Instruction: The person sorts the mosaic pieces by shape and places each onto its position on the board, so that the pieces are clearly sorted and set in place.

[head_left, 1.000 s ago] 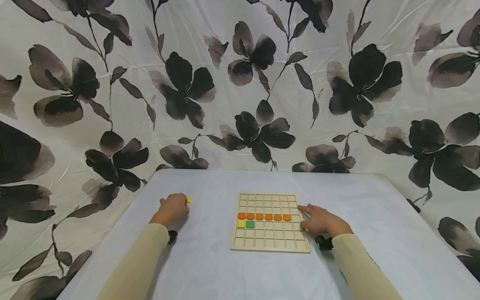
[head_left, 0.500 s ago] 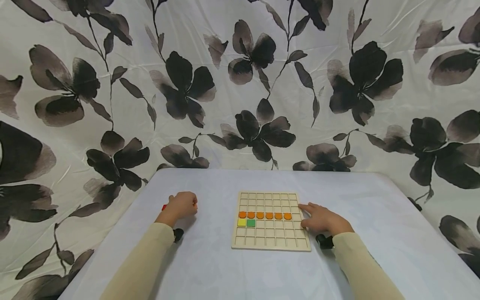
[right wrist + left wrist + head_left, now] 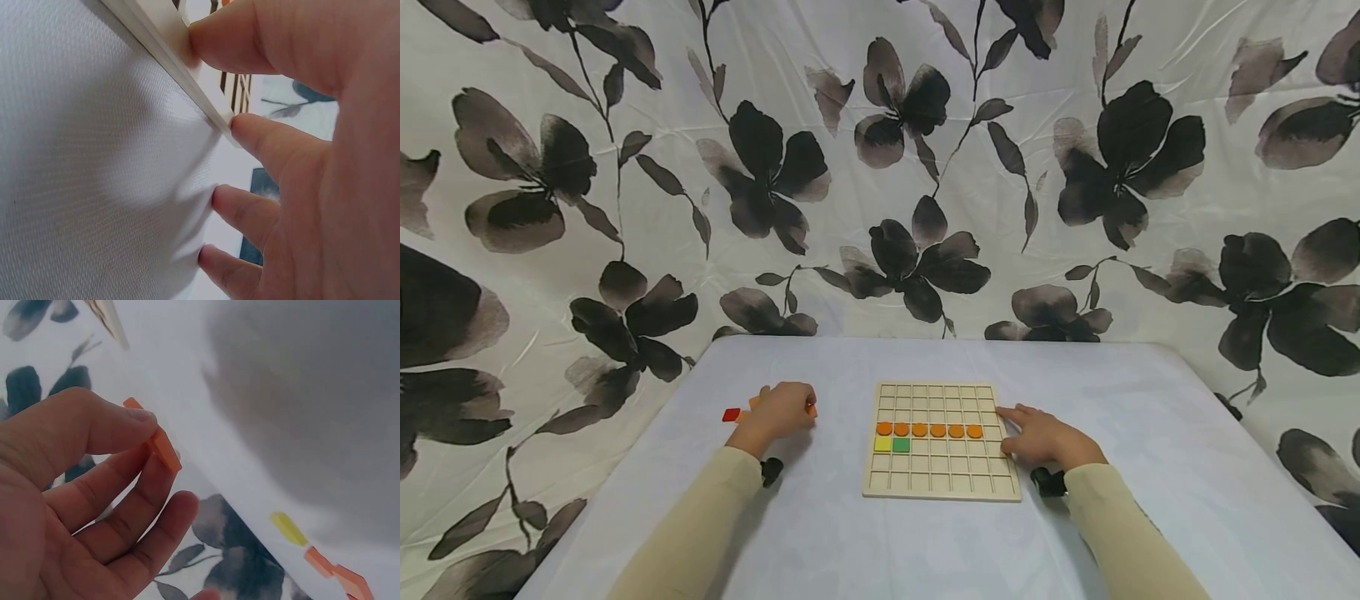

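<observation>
My left hand (image 3: 780,414) pinches an orange tile (image 3: 164,450) between thumb and fingertips, above the table left of the board. The wooden grid board (image 3: 942,489) carries a row of several orange round pieces (image 3: 919,430). Below that row's left end sit a yellow square tile (image 3: 883,445) and a green one (image 3: 901,446). At the board's right edge rests my right hand (image 3: 1048,440), its fingers extended. In the right wrist view, thumb and index finger touch the board's rim (image 3: 194,87), while two other fingertips meet the cloth.
Behind my left hand lie a red tile (image 3: 731,414) and orange tiles, partly hidden in the head view. The left wrist view also shows a yellow tile (image 3: 288,528) beside orange tiles (image 3: 319,561). White cloth (image 3: 940,550) covers the table; a floral sheet (image 3: 850,192) hangs behind.
My left hand has moved right from the loose tiles, carrying the orange tile. The red tile and orange tiles have come into view behind it. My right hand stays at the board.
</observation>
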A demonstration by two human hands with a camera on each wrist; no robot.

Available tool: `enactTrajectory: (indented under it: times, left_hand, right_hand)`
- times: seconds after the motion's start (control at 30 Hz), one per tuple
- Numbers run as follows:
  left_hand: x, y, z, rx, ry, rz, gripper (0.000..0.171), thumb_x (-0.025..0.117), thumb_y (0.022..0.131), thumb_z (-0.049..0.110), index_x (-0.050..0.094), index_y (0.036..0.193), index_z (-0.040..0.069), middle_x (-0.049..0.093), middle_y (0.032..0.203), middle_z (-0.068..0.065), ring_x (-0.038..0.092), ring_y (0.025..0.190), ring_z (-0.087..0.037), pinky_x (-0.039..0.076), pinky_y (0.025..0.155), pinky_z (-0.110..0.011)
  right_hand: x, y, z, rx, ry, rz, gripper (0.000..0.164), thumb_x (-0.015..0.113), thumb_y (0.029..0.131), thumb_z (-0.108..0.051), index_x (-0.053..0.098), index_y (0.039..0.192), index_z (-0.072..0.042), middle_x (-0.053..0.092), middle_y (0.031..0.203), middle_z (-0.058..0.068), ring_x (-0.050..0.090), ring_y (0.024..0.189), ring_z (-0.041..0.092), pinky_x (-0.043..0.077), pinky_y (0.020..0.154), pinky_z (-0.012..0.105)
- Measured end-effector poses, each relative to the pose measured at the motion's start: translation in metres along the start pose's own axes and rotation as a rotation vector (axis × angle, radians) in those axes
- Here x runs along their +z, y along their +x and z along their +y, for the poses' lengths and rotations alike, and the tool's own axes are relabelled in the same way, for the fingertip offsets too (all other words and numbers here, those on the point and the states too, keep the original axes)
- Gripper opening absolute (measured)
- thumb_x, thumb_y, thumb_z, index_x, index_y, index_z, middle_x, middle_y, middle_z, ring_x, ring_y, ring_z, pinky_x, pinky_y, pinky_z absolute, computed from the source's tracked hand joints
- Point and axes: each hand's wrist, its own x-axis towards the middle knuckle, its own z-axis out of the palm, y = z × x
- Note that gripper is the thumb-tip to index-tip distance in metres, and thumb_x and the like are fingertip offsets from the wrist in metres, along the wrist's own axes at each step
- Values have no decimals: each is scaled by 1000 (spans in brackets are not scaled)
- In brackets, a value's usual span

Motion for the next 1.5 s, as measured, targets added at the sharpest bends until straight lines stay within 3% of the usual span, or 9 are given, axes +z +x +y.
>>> enactTrajectory:
  times: [0.33,0.7,1.23,1.5]
  left_hand:
    - [-1,1,24,16,40,-30,26,75,82,21,69,104,8,66,90,-2,57,89,-24,34,99,-62]
    - [9,4,42,76,88,2,25,75,82,22,70,104,10,68,93,-1,60,95,-24,29,105,-67]
    - [13,-1,78,130,48,-8,27,75,82,22,71,107,11,67,92,1,56,92,-21,31,106,-61]
    - [20,-1,93,163,8,-7,24,76,82,22,70,104,14,64,85,3,54,88,-20,25,109,-65]
  right_hand:
    - [0,0,0,3,3,-2,71,58,83,-27,36,150,-17,25,156,24,24,142,50,29,108,65]
    - [0,0,0,8,-10,-2,70,57,84,-28,37,150,-17,26,156,24,24,141,51,28,107,67]
    - [1,-1,-1,18,1,-4,70,58,84,-28,37,150,-17,26,156,23,21,142,52,26,108,68]
    - [1,-1,0,17,6,1,70,57,85,-28,36,150,-18,26,156,23,21,142,51,26,108,68]
